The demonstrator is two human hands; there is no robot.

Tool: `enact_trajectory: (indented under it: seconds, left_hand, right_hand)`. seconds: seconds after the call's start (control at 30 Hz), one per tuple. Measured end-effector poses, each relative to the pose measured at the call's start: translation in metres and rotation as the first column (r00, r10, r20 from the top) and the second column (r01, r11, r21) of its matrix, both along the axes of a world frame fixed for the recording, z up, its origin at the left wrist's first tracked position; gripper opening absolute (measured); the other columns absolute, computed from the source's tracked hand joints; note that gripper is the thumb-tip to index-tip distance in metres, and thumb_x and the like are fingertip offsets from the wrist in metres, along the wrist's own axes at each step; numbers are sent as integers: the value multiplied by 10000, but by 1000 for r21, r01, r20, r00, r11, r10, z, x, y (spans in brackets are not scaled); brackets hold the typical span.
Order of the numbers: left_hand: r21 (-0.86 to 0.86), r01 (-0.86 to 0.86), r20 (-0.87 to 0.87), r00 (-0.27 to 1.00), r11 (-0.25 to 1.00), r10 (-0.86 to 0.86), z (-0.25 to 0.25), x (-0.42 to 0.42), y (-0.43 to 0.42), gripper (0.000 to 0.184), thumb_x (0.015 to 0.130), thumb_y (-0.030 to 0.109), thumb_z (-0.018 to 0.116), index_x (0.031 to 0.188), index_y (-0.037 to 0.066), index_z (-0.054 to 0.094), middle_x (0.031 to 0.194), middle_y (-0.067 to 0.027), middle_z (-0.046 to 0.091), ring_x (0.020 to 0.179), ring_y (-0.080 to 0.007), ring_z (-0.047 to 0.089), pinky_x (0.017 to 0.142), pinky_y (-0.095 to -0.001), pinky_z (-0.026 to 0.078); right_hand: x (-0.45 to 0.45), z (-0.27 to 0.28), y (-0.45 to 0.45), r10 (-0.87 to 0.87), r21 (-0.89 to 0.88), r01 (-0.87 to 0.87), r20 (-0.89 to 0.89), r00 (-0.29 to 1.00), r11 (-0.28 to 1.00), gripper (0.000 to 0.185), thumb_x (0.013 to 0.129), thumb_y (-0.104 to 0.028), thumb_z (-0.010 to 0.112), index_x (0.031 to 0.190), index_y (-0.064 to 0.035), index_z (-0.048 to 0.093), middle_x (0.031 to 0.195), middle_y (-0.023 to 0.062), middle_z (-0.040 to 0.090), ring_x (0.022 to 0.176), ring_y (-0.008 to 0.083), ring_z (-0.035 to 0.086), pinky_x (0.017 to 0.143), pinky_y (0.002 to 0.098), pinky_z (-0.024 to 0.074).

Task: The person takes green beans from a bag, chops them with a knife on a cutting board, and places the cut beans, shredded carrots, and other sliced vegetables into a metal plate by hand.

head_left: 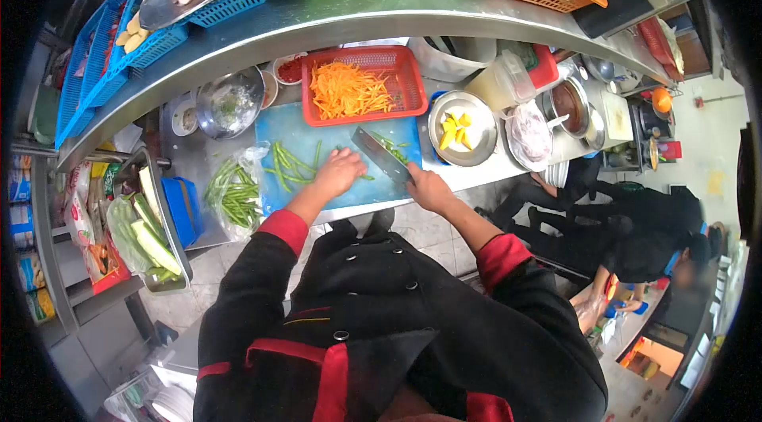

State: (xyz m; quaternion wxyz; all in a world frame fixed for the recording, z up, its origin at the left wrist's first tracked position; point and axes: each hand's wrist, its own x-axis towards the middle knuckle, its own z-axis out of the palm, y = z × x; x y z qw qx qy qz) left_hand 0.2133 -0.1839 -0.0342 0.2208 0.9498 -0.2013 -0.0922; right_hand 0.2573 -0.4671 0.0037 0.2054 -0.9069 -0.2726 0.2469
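My right hand [431,187] is wrapped round the handle of a cleaver [379,154], its broad blade lying over a blue cutting board [317,122]. Just left of the blade, my left hand [340,171] presses down with curled fingers on green beans [365,177], partly hidden under it. More long green beans [287,164] lie on the board to the left, and cut pieces [390,142] rest beyond the blade. A plastic bag of green beans [238,188] sits at the board's left edge. Behind the board stands a red basket [413,92] with shredded carrot [347,92].
A metal bowl [208,122] is at the left. To the right are a steel bowl [436,142] with yellow pieces and several containers. A steel shelf [381,23] with vegetable baskets overhangs the counter. Co-workers [635,219] in dark clothes work at the right.
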Motion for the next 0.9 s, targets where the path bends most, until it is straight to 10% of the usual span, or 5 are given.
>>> enact_trajectory:
  seconds: [0.47,0.67,0.9]
  left_hand:
    - [-91,-120,418,897,989,147,-1,-7,-5,217,824,175,666,1031,134,715,989,-38,622,1026,-254,567,910,-428,436]
    - [-120,-30,40,999,992,35,5,-22,5,123,905,195,645,1000,143,704,1040,-35,627,1065,-281,552,917,-435,423]
    - [-126,-212,235,943,969,237,-6,-18,0,124,890,217,665,980,164,730,1036,-2,630,1097,-253,533,947,-434,390]
  right_hand:
    - [-7,55,10,96,-181,-83,65,993,980,453,886,-99,533,1333,-41,492,855,243,703,799,434,698,716,543,558]
    - [-9,40,-1,90,-68,-88,21,996,994,348,912,-136,540,1231,-19,467,828,271,683,785,469,672,726,572,535]
    - [-10,25,4,83,-122,-77,41,996,990,345,894,-125,553,1217,-34,473,841,258,691,790,457,684,730,563,549]
